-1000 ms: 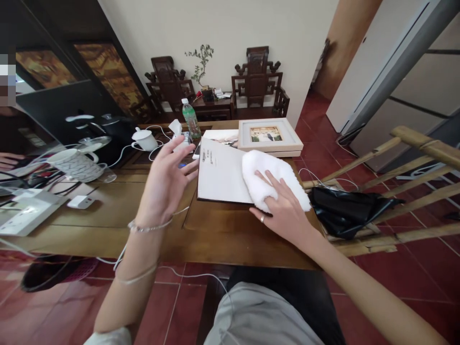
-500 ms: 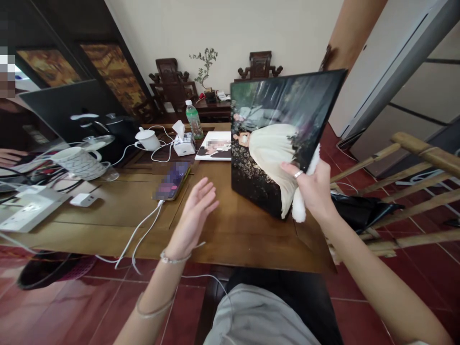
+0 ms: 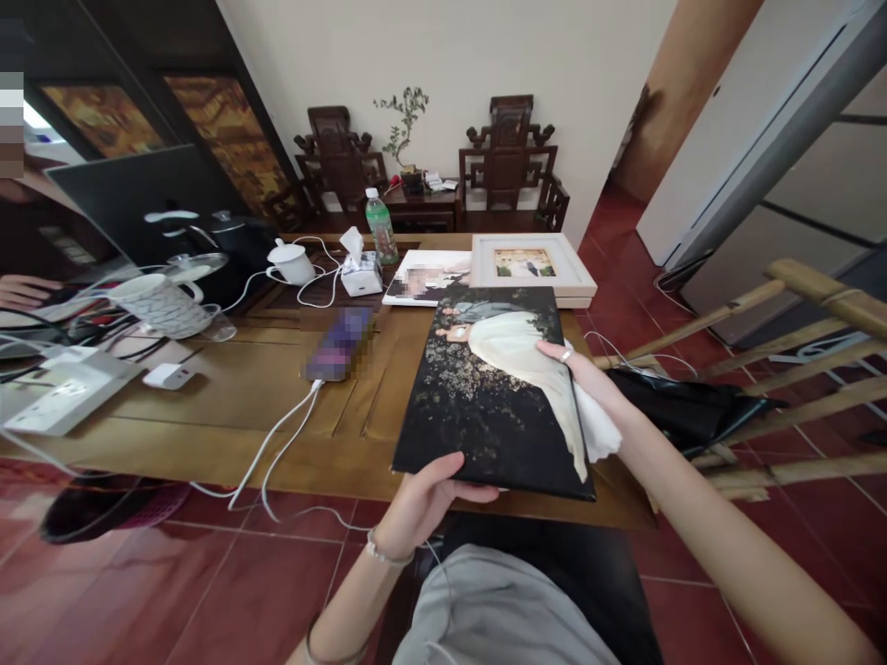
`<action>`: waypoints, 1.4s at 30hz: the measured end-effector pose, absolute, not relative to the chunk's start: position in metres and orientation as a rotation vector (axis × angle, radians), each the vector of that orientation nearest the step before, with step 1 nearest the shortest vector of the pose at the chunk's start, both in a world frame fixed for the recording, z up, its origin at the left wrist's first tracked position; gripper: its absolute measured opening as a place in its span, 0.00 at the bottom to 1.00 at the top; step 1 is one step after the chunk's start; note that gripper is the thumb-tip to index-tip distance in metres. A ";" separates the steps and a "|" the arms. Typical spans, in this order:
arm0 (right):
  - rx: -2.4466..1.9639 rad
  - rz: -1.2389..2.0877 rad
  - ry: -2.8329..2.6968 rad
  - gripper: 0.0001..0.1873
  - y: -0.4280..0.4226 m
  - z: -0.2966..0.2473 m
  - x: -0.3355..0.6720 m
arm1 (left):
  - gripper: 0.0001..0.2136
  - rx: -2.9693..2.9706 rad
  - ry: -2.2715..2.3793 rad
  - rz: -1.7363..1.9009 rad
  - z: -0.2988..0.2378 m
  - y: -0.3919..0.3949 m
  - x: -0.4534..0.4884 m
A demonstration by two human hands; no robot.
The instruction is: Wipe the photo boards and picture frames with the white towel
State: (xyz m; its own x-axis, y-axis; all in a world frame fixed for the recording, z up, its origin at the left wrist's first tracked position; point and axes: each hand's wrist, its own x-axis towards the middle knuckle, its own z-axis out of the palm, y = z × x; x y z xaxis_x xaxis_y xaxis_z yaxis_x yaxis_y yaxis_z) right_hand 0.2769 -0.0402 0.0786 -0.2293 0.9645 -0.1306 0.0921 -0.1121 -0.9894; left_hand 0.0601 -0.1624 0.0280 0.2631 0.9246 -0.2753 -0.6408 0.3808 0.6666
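A dark wedding photo panel [image 3: 478, 397] is held between my two hands over the table's front edge, tilted toward me. My left hand [image 3: 433, 494] grips its lower left edge, thumb on top and fingers underneath. At the right edge, my right hand [image 3: 586, 369] has its thumb on the picture face, the other fingers hidden behind. A white cloth [image 3: 597, 423] is bunched under that same hand against the panel's side. Behind the panel lie a white-framed photo [image 3: 533, 261] and a white-edged photo panel [image 3: 422, 277], partly covered.
On the wooden table [image 3: 277, 453] are a charging phone [image 3: 339, 344], a tissue box [image 3: 361, 275], a bottle [image 3: 380, 226], a lidded cup [image 3: 291, 263], a patterned mug [image 3: 163, 307] and a power strip [image 3: 66, 392]. A bamboo chair [image 3: 796, 369] stands right. Another person's hand [image 3: 24, 291] shows far left.
The photo panel has come down and tipped flatter, uncovering the white-framed photo behind. My left hand, free before, has moved right and taken hold of the panel's lower edge.
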 end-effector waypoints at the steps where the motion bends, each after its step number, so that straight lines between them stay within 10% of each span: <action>1: -1.306 1.351 -1.364 0.18 -0.038 0.075 0.281 | 0.05 0.441 0.720 1.119 0.027 -0.164 0.059; 7: -1.390 0.636 -1.137 0.14 -0.029 0.093 0.325 | 0.03 0.344 0.762 1.173 0.027 -0.172 0.039; 14: -1.134 -0.538 -2.191 0.07 -0.034 0.111 0.340 | 0.05 0.322 0.841 1.335 0.034 -0.171 0.023; 26: -0.736 -0.247 -2.603 0.18 -0.044 0.105 0.273 | 0.07 0.295 0.929 1.396 0.036 -0.167 -0.008; 42: -1.002 -0.566 -3.112 0.23 0.176 0.088 0.140 | 0.06 0.292 0.996 1.364 0.030 -0.152 -0.031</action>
